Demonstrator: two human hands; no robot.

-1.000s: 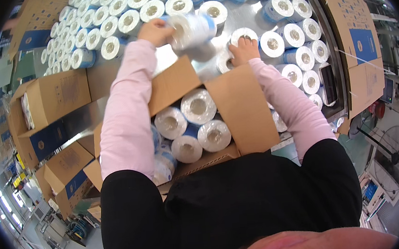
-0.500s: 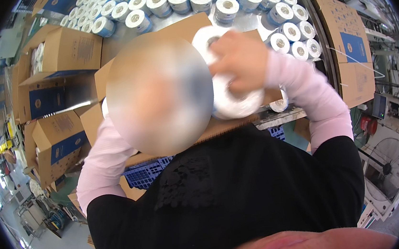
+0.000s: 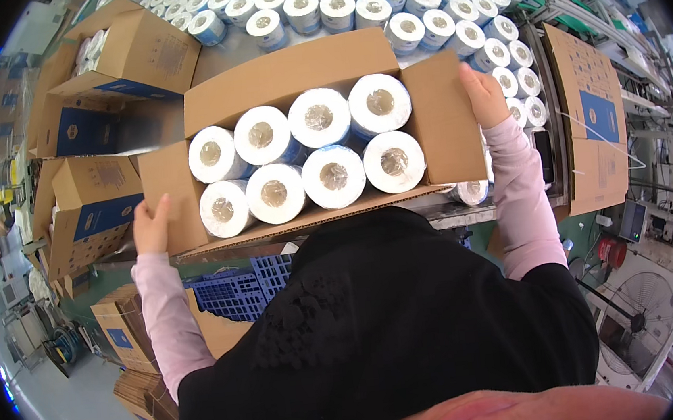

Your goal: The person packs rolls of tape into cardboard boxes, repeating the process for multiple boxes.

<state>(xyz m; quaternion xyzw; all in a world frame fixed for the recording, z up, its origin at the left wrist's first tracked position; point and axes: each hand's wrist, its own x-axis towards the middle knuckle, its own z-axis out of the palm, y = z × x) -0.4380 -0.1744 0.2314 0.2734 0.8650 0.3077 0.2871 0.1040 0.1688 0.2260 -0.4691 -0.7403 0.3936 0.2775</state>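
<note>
While both hands (image 3: 152, 225) (image 3: 486, 98) hold its flaps (image 3: 173, 200), the carton (image 3: 287, 71) lies between.

Eight white rolls (image 3: 333, 178) fill the one open carton (image 3: 283, 76) in front, two rows of four. Dozens more rolls (image 3: 337, 3) stand on the worktop (image 3: 234, 54) (too tightly crowded toward the far edge for an exact figure). At least two other part-filled cartons (image 3: 97, 202) show at the left, and two stacks of flattened cardboard (image 3: 123, 328) lower down. On the right: one dark flat device (image 3: 542, 151), one small screen (image 3: 632, 220), one caged fan (image 3: 643, 300).
</note>
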